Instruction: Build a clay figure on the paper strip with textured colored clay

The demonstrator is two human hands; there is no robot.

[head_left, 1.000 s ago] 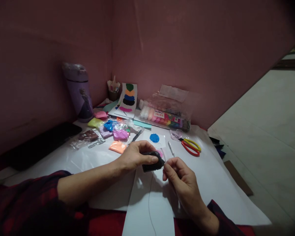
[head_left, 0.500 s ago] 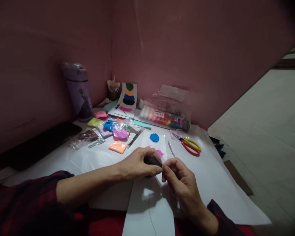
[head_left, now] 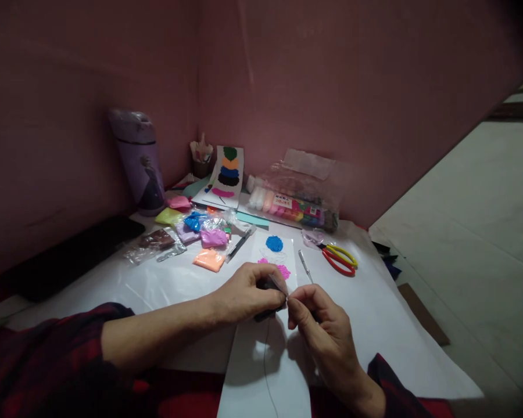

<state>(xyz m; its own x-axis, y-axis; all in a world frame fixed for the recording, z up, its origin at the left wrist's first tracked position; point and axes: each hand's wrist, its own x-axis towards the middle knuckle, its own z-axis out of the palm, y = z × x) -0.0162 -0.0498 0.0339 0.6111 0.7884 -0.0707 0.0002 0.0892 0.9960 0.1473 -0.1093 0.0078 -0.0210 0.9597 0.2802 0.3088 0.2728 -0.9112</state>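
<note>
Over the strip [head_left: 244, 377], the left hand [head_left: 244, 296] grips the black packet [head_left: 265, 312]; the right hand [head_left: 326, 328] pinches its clear edge between closed fingertips. A hard tug could split the film suddenly, spilling its contents onto the strip's pink patch [head_left: 283, 271].

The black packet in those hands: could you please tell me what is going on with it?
The left hand holds the black packet above a white paper strip, and the right hand pinches at its edge; exactly what it grips is too small to tell. Beyond the hands, a blue patch and a pink patch show on white paper.
</note>
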